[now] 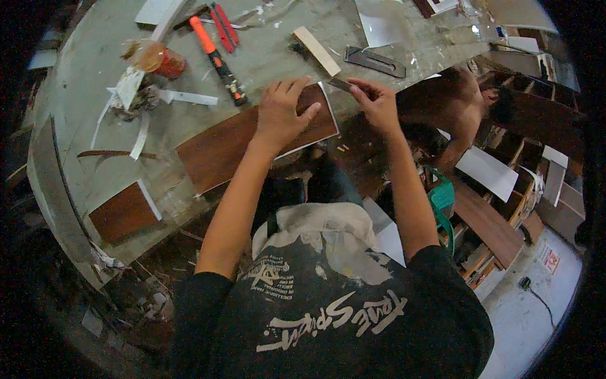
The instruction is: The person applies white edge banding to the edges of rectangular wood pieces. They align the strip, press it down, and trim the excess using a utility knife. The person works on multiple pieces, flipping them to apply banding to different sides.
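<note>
My left hand (284,110) lies with fingers apart on a long dark-brown wood-grain board (214,155) that has a white strip along its edge. My right hand (374,106) grips a small dark flat piece (341,84), possibly a blade, just beyond the board's right end. Above them on the worktable (240,63) are a pale wood block (315,50) and a dark slotted metal plate (375,62). To their left lie an orange-handled cutter (214,57) and red-handled pliers (225,28).
A soiled container (167,62), white offcuts (189,97) and a smaller brown board (120,215) lie on the left. At the right, a person (464,120) bends beside the table, near a green plastic stool (442,202), white panels (486,174) and wooden planks (486,230).
</note>
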Action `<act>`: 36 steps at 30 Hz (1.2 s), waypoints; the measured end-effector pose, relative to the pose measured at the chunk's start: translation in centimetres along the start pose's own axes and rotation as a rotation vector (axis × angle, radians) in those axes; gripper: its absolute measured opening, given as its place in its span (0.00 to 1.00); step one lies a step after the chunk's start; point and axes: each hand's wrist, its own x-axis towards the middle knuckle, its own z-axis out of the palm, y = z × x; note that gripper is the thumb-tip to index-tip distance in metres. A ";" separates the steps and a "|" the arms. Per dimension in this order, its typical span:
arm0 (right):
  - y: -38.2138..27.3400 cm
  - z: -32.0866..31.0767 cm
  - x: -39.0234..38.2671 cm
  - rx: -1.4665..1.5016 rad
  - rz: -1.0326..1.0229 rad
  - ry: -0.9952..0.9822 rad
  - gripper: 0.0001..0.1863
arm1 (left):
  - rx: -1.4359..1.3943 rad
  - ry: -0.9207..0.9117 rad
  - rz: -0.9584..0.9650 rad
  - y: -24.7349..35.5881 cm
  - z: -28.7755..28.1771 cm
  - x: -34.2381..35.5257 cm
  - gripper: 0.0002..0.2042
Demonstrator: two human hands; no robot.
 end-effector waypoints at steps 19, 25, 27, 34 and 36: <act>1.3 1.7 5.7 0.185 -0.320 -0.236 0.07 | -0.036 -0.124 0.148 -1.9 0.4 3.0 0.41; 1.4 0.9 5.2 0.255 -0.247 -0.332 0.08 | 0.037 -0.102 0.132 -0.8 0.3 2.2 0.39; 2.3 1.1 4.8 0.128 -0.356 -0.253 0.10 | 0.023 -0.045 0.094 -0.5 0.8 1.5 0.37; 2.4 2.3 6.1 0.027 -0.475 -0.245 0.14 | -0.006 0.085 0.208 -4.7 0.9 2.0 0.29; 1.3 1.6 7.8 0.021 -0.460 -0.264 0.15 | 0.029 0.055 0.189 -5.2 0.3 3.4 0.28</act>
